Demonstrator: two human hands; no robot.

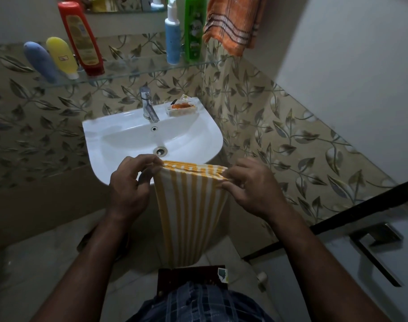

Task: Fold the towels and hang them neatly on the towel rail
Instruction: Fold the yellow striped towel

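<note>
A yellow-and-white striped towel point(191, 210) hangs folded in front of me, just before the front rim of the white sink point(119, 138). My left hand point(131, 184) pinches its top left corner. My right hand point(251, 187) pinches the top right corner. The folded top edge is stretched level between the two hands, and the towel's lower end reaches down to my lap. An orange towel with dark stripes point(233, 24) hangs at the upper right against the wall; what it hangs on is out of view.
A glass shelf point(138, 70) above the sink carries several bottles. A tap point(148, 105) and a soap dish point(182, 108) sit on the sink's back rim. A door with a metal handle point(374, 249) stands at the right. Leaf-patterned tiles cover the walls.
</note>
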